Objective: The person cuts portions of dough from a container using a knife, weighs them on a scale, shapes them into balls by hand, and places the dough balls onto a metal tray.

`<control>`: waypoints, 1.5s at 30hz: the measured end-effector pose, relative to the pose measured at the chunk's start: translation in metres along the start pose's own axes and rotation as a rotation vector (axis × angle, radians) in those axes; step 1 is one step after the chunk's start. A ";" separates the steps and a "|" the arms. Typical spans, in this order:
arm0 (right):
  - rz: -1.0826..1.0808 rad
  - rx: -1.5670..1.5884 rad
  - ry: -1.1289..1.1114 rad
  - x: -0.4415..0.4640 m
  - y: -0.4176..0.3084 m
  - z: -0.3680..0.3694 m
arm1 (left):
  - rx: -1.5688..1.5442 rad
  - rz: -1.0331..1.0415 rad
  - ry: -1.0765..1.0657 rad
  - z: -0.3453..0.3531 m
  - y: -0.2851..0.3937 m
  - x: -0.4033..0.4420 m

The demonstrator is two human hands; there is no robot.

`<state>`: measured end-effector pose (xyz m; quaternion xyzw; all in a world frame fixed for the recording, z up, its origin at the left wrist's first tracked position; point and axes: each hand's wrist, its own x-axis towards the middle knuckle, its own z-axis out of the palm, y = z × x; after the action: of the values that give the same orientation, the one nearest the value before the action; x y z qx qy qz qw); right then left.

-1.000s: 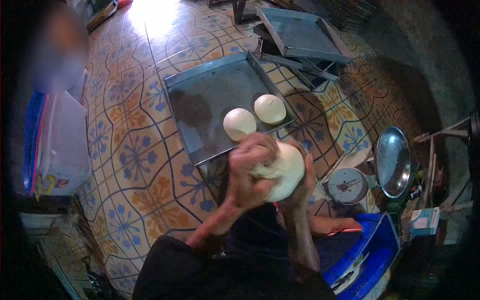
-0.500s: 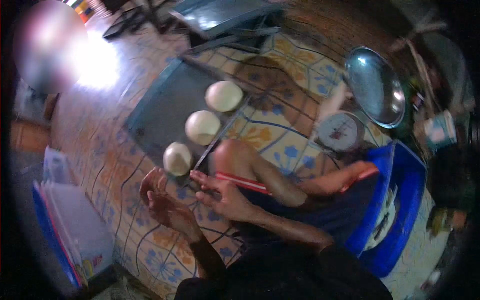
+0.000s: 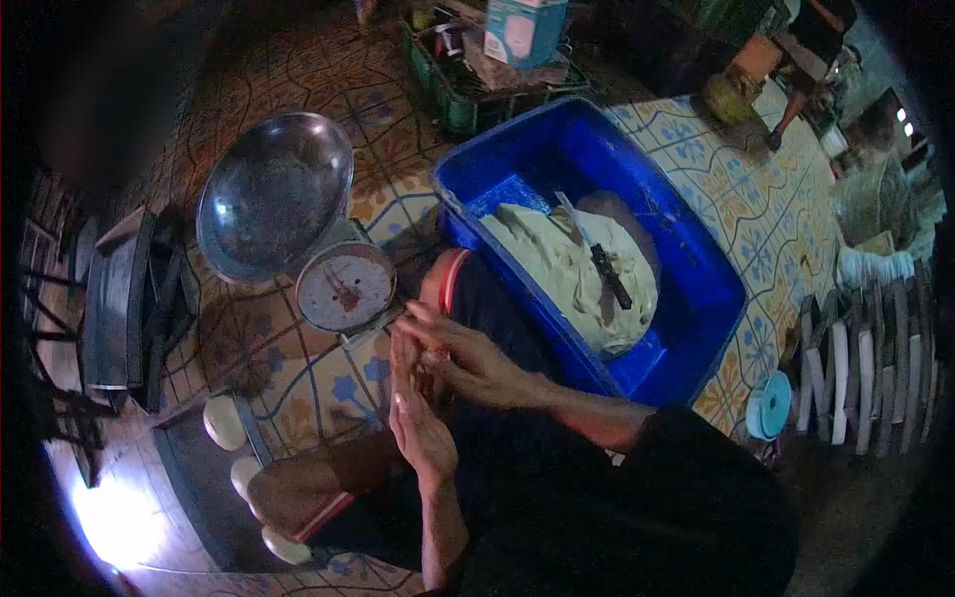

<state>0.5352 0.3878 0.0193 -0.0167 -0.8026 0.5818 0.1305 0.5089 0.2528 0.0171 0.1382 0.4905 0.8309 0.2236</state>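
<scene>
Fingers of left hand and right hand were extended, gripping nothing visible. Knife on dough, two o'clock from them, posed cut risk if unwatched.

The wide bowl is polished metal with glossy highlights, the disc-faced scale beside it looks matt and blotched, and the flat tray has a dull grey metal look. The blue tub looks like semi-gloss plastic, scuffed in places, around soft, folded, matt dough, while the dough balls are smooth. The floor tiles have a slight sheen, and the black sleeve is matt cloth.
</scene>
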 end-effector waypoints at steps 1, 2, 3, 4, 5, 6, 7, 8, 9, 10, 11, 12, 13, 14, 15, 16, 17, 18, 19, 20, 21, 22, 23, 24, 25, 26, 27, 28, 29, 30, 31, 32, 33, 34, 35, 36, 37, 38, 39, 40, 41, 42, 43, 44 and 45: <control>0.005 -0.068 0.013 -0.013 0.004 -0.024 | 0.026 0.073 -0.161 0.011 0.000 0.007; 0.059 -0.114 0.129 -0.024 0.006 -0.047 | 0.100 0.105 -0.104 0.023 0.001 0.015; 0.117 -0.158 0.244 -0.034 0.010 -0.070 | 0.117 0.095 -0.119 0.028 0.001 0.019; 0.152 -0.261 0.359 -0.046 0.029 -0.096 | 0.133 0.082 -0.135 0.030 0.000 0.024; 0.191 -0.369 0.473 -0.058 0.047 -0.123 | 0.144 0.069 -0.151 0.034 -0.001 0.028; 0.310 -0.499 0.507 -0.071 0.052 -0.150 | 0.096 0.114 -0.052 0.047 -0.003 0.030; 0.431 -0.628 0.532 -0.085 0.058 -0.173 | 0.108 0.100 -0.067 0.053 -0.005 0.035; 0.512 -0.749 0.501 -0.100 0.068 -0.191 | 0.154 0.102 -0.069 0.056 -0.007 0.040; 0.594 -0.865 0.459 -0.112 0.079 -0.202 | 0.204 0.103 -0.065 0.060 -0.009 0.045; 0.606 -0.849 0.460 -0.120 0.084 -0.207 | 0.219 0.093 -0.068 0.067 -0.012 0.049; 0.726 -0.858 0.346 -0.126 0.089 -0.212 | 0.245 0.105 -0.060 0.076 -0.016 0.054; 0.845 -0.856 0.227 -0.130 0.096 -0.213 | 0.277 0.115 -0.053 0.084 -0.018 0.060; 0.857 -0.831 0.228 -0.130 0.102 -0.211 | 0.298 0.102 -0.062 0.092 -0.020 0.067; 0.841 -0.823 0.260 -0.127 0.107 -0.207 | 0.340 0.094 -0.087 0.101 -0.023 0.074; 0.830 -0.814 0.298 -0.128 0.113 -0.204 | 0.381 0.082 -0.119 0.110 -0.026 0.081; 0.859 -0.836 0.229 -0.131 0.127 -0.206 | 0.438 0.078 -0.192 0.118 -0.031 0.092; 0.878 -0.816 0.246 -0.134 0.131 -0.209 | 0.451 0.065 -0.217 0.128 -0.038 0.102; 0.743 -0.664 0.349 -0.137 0.132 -0.212 | 0.507 0.037 -0.300 0.138 -0.045 0.111; 0.601 -0.518 0.451 -0.137 0.130 -0.217 | 0.560 0.013 -0.383 0.147 -0.052 0.120; 0.908 -0.403 0.440 -0.124 0.105 -0.226 | 0.673 -0.042 -0.516 0.154 -0.056 0.133; 0.913 -0.395 0.454 -0.130 0.110 -0.230 | 0.678 -0.044 -0.533 0.161 -0.065 0.145; 0.860 -0.210 0.557 -0.137 0.116 -0.235 | 0.779 -0.111 -0.670 0.165 -0.080 0.159; 0.799 -0.026 0.653 -0.141 0.121 -0.240 | 0.879 -0.179 -0.804 0.169 -0.096 0.173; 0.907 0.069 0.730 -0.135 0.093 -0.242 | 0.879 -0.175 -0.807 0.170 -0.114 0.188; 0.904 0.069 0.727 -0.133 0.088 -0.238 | 1.041 -0.154 -0.863 0.169 -0.136 0.203; 0.780 0.115 0.840 -0.133 0.085 -0.235 | 1.202 -0.133 -0.915 0.168 -0.157 0.217; 0.655 0.156 0.946 -0.134 0.083 -0.234 | 1.198 -0.135 -0.908 0.171 -0.177 0.231; 0.587 0.069 0.954 -0.138 0.087 -0.235 | 1.481 -0.256 -0.853 0.174 -0.197 0.243; 0.586 0.060 0.944 -0.141 0.085 -0.234 | 1.759 -0.381 -0.782 0.171 -0.215 0.253; 0.521 0.136 0.976 -0.143 0.081 -0.233 | 1.719 -0.637 -0.647 0.163 -0.233 0.263; 0.447 0.211 1.003 -0.143 0.079 -0.235 | 1.704 -0.624 -0.636 0.155 -0.244 0.267; 0.432 0.055 0.943 -0.139 0.078 -0.234 | 1.492 -0.661 -0.674 0.146 -0.250 0.267; 0.423 0.043 0.954 -0.138 0.085 -0.235 | 1.281 -0.694 -0.721 0.147 -0.255 0.268; 0.443 -0.077 0.898 -0.138 0.091 -0.232 | 1.496 -0.629 -0.680 0.171 -0.236 0.262; 0.467 -0.189 0.831 -0.138 0.094 -0.229 | 1.495 -0.632 -0.683 0.167 -0.240 0.264; 0.468 -0.200 0.802 -0.138 0.093 -0.228 | 1.210 -0.738 -0.693 0.150 -0.250 0.271; 0.451 -0.202 0.806 -0.136 0.097 -0.226 | 0.922 -0.812 -0.695 0.129 -0.267 0.285; 0.402 -0.348 0.805 -0.133 0.107 -0.225 | 0.928 -0.866 -0.582 0.054 -0.367 0.317; 0.353 -0.496 0.806 -0.131 0.110 -0.225 | 1.019 -0.812 -0.626 0.086 -0.331 0.303; 0.555 -0.323 0.703 -0.128 0.093 -0.228 | 1.113 -0.756 -0.667 0.122 -0.290 0.288; 0.541 -0.331 0.712 -0.124 0.086 -0.229 | 1.207 -0.698 -0.705 0.161 -0.246 0.272; 0.663 -0.274 0.591 -0.121 0.079 -0.231 | 1.106 -0.627 -0.819 0.177 -0.217 0.256; 0.779 -0.217 0.469 -0.119 0.075 -0.231 | 1.106 -0.402 -0.641 0.164 -0.223 0.238; 0.388 -0.352 0.657 -0.127 0.134 -0.210 | 1.103 -0.301 -0.633 0.169 -0.198 0.213; 0.384 -0.357 0.668 -0.118 0.121 -0.211 | 1.096 -0.211 -0.622 0.183 -0.159 0.187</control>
<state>0.6824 0.6014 -0.0558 -0.3757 -0.7867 0.4102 0.2677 0.4678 0.5525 -0.0326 0.4181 0.7675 0.3539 0.3330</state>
